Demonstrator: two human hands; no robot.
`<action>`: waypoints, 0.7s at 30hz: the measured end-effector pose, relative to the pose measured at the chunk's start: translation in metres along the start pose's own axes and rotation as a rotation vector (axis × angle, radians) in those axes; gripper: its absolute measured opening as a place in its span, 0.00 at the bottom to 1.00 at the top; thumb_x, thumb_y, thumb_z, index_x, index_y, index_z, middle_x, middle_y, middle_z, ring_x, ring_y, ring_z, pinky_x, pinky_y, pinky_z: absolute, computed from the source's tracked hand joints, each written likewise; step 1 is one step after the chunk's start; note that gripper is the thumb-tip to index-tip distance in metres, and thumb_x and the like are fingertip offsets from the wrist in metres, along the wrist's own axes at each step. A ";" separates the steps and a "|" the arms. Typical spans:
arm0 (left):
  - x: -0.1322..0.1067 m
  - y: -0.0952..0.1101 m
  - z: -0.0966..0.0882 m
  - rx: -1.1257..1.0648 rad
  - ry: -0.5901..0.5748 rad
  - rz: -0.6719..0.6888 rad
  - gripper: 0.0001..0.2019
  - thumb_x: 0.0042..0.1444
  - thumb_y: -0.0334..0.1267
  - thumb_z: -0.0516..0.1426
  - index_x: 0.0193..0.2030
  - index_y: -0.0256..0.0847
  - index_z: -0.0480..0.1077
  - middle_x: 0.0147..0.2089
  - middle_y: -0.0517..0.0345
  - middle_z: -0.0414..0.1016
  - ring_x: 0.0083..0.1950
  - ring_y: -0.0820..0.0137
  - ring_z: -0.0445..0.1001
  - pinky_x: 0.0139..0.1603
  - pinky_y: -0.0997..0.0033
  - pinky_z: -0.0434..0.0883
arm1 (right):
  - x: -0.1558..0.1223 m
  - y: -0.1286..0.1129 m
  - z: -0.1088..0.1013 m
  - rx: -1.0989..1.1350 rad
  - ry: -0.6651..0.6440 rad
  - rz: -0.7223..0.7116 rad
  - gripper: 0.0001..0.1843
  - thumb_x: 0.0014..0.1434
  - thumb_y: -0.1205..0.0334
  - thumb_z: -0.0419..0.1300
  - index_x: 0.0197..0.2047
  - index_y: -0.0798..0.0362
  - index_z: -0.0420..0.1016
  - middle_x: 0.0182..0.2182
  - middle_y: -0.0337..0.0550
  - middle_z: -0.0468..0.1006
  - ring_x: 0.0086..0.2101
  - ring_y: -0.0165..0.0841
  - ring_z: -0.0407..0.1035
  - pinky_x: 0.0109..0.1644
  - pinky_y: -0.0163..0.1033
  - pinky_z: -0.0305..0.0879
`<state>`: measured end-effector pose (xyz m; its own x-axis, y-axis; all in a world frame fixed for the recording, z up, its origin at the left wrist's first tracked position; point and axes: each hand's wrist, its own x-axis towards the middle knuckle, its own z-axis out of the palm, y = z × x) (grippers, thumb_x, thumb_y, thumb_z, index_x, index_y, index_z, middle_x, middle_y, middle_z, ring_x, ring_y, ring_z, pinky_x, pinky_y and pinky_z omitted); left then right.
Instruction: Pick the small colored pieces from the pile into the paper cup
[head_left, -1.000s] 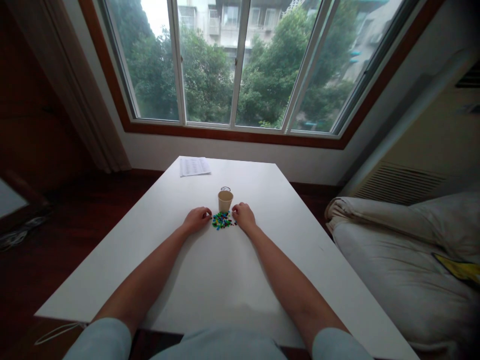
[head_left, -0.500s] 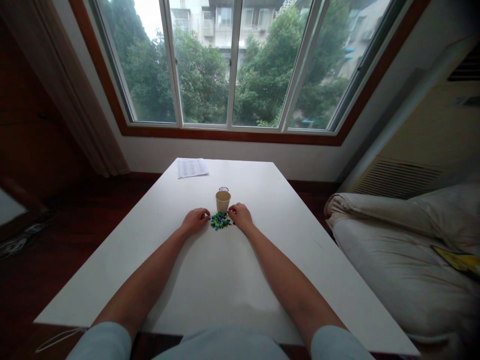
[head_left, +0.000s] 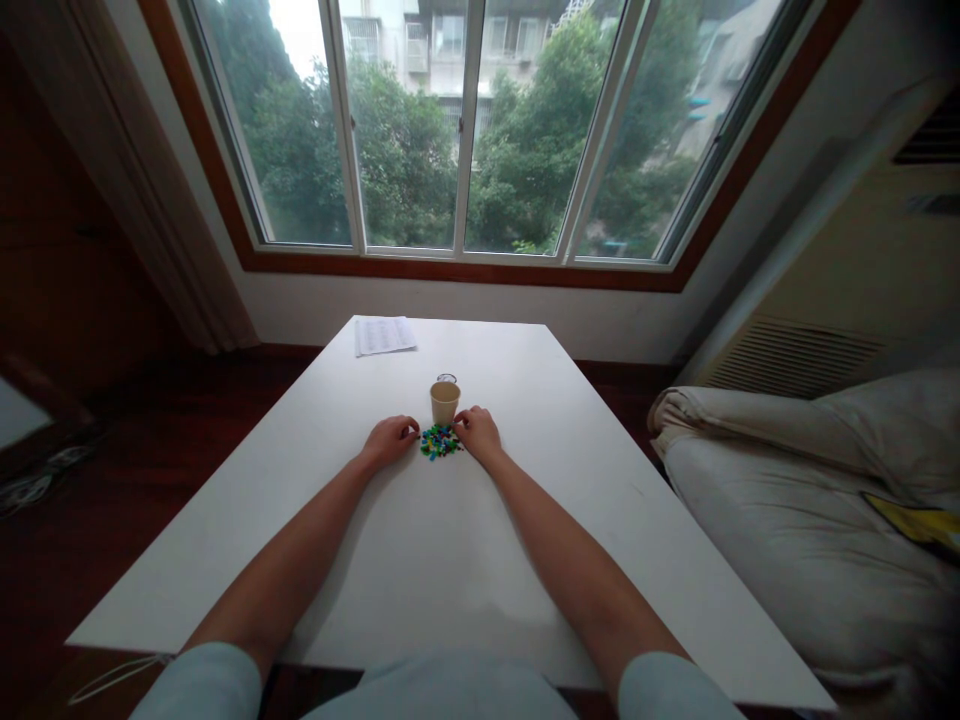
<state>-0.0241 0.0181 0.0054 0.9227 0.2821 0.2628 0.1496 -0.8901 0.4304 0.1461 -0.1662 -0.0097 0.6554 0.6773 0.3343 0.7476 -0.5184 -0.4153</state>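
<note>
A small heap of green, blue and yellow beads (head_left: 439, 441) lies on the white table (head_left: 420, 560). Just behind it stands a tan paper cup (head_left: 445, 402), upright. My left hand (head_left: 389, 440) rests on the table at the heap's left edge, fingers curled inward. My right hand (head_left: 477, 434) sits at the heap's right edge, fingers curled and pressed toward the beads, close to the cup's base. Whether either hand pinches a bead is too small to see.
A printed sheet of paper (head_left: 385, 335) lies at the table's far left corner. A small dark-rimmed object (head_left: 448, 378) sits behind the cup. A cushioned seat with cloth (head_left: 810, 500) is at the right. Windows fill the far wall.
Both hands have closed in slightly on the bead heap, the right one sliding left. The heap looks a little tighter. The camera view shifted a bit.
</note>
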 end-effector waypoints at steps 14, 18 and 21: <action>0.000 -0.002 0.001 -0.013 0.008 0.006 0.10 0.61 0.41 0.54 0.43 0.44 0.76 0.33 0.58 0.72 0.36 0.69 0.68 0.39 0.71 0.63 | 0.000 -0.001 0.000 0.012 0.008 0.014 0.10 0.61 0.64 0.60 0.46 0.52 0.79 0.41 0.46 0.73 0.44 0.36 0.64 0.50 0.37 0.59; 0.000 -0.001 0.000 -0.013 0.007 0.012 0.10 0.61 0.41 0.55 0.43 0.44 0.76 0.33 0.58 0.72 0.36 0.69 0.68 0.39 0.71 0.63 | 0.000 -0.001 0.001 0.020 -0.007 0.007 0.09 0.61 0.64 0.62 0.45 0.51 0.79 0.41 0.46 0.73 0.45 0.36 0.64 0.50 0.37 0.59; 0.000 0.000 0.000 -0.016 0.005 0.002 0.10 0.61 0.41 0.55 0.43 0.44 0.77 0.33 0.58 0.73 0.36 0.69 0.69 0.38 0.71 0.63 | 0.000 -0.002 0.000 0.011 -0.015 0.006 0.08 0.61 0.63 0.62 0.43 0.51 0.80 0.41 0.46 0.72 0.45 0.36 0.64 0.50 0.37 0.59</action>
<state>-0.0245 0.0177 0.0056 0.9211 0.2825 0.2679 0.1423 -0.8847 0.4438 0.1443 -0.1649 -0.0088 0.6584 0.6817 0.3190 0.7420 -0.5171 -0.4266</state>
